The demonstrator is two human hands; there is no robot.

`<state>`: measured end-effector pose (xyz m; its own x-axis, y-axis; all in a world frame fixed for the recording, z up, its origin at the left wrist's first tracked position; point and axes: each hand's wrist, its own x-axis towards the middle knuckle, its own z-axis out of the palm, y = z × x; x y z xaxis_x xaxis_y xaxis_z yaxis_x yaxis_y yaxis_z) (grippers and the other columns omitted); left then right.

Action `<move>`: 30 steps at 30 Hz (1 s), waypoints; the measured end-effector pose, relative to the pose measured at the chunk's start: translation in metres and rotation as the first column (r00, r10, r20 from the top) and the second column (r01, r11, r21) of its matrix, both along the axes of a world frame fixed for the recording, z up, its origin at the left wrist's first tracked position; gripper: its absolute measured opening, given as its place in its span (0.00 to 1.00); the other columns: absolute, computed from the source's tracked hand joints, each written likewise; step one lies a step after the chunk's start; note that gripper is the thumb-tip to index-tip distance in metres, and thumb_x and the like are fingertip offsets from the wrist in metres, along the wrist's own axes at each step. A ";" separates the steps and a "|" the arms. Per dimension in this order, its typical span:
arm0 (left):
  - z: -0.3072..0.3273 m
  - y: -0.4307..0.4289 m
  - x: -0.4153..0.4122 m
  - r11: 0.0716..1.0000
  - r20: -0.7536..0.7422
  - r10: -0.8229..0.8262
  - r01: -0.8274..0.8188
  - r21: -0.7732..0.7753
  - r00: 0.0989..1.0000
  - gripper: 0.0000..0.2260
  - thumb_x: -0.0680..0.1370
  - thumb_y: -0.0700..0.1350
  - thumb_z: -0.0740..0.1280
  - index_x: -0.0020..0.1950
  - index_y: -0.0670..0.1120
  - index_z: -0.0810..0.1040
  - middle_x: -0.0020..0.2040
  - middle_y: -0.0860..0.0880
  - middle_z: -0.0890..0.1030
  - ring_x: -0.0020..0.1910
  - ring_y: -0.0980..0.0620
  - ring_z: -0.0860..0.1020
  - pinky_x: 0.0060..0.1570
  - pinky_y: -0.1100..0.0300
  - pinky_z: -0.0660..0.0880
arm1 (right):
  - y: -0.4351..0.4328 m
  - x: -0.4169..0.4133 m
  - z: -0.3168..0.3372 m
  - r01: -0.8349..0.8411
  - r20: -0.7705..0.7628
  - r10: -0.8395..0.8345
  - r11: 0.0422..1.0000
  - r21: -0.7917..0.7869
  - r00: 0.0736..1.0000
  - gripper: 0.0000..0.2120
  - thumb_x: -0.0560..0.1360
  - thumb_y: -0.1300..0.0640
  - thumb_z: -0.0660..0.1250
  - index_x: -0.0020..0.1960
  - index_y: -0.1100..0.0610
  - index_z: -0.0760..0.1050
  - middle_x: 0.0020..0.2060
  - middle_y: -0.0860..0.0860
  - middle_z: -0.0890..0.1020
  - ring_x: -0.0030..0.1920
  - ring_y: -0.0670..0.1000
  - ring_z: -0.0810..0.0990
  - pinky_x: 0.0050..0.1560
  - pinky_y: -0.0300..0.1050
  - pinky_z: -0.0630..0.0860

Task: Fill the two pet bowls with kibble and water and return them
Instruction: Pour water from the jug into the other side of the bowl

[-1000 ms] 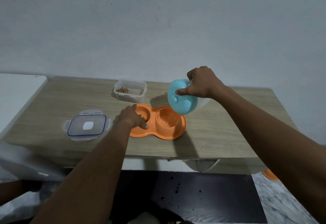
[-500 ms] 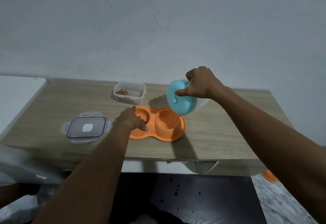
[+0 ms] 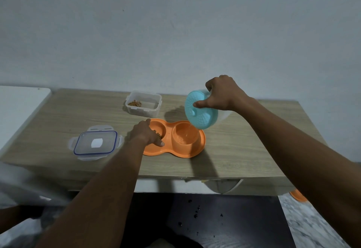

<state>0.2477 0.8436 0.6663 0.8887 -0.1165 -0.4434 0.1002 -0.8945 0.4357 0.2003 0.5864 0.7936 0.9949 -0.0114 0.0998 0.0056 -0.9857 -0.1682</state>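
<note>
pouring water (image 3: 185,136) now into the right well of the orange double pet bowl (image 3: 195,151), where half a second ago that well was looking dry; showing a faint thin stream and a glint of wet at the bottom. tipping the teal-lidded jug (image 3: 201,115) a shade steeper than before.

gripping the jug in the right hand (image 3: 222,93), fingers curled round its clear body and thumb pressing flat on the teal top. holding it in the air over the far right edge of the bowl, the low rim of the lid hanging just above the well being filled.

still steadying the bowl with the left hand (image 3: 145,135), in the same spot as before: fingers lying fairly straight across the rim of the left well and pressing down, curling round nothing. half covering the kibble (image 3: 158,135) in that well, with brown pieces peeping out just beside the fingers.

sitting on the wooden table (image 3: 244,140) between the two forearms, toward the front edge. standing just behind, an open clear food box (image 3: 144,106) with a little kibble in one corner; lying flat to the left of the left hand, a blue-sealed box lid (image 3: 95,143).
</note>
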 end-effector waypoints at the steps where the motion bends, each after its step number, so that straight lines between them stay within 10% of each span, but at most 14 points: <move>1: 0.000 0.000 0.000 1.000 -0.001 0.003 -0.003 0.000 1.000 0.56 0.58 0.50 0.84 0.80 0.50 0.57 0.76 0.44 0.68 0.74 0.40 0.67 0.67 0.44 0.70 | 0.000 0.000 0.000 0.001 0.000 -0.001 1.000 -0.001 1.000 0.28 0.66 0.32 0.74 0.32 0.55 0.69 0.28 0.49 0.74 0.36 0.51 0.74 0.40 0.46 0.67; 21: -0.002 0.000 0.002 0.999 -0.003 0.012 -0.012 -0.037 1.000 0.55 0.59 0.48 0.84 0.80 0.50 0.58 0.76 0.44 0.68 0.74 0.40 0.66 0.65 0.45 0.70 | -0.015 -0.002 -0.024 0.132 -0.025 -0.129 0.979 0.158 0.991 0.30 0.65 0.33 0.76 0.30 0.56 0.66 0.26 0.50 0.70 0.30 0.49 0.68 0.34 0.46 0.64; 30: -0.007 0.001 0.005 0.999 0.005 0.010 -0.010 -0.035 1.000 0.56 0.57 0.50 0.85 0.80 0.51 0.60 0.75 0.45 0.69 0.72 0.41 0.68 0.64 0.47 0.71 | -0.034 0.008 -0.066 0.349 -0.073 -0.437 0.596 0.723 0.896 0.30 0.64 0.37 0.79 0.30 0.57 0.64 0.29 0.54 0.65 0.33 0.52 0.65 0.36 0.48 0.61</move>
<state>0.2525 0.8442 0.6597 0.8921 -0.1226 -0.4348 0.1071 -0.8776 0.4673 0.2084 0.5521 0.7279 0.8607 -0.5090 -0.0118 -0.2934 -0.4769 -0.8286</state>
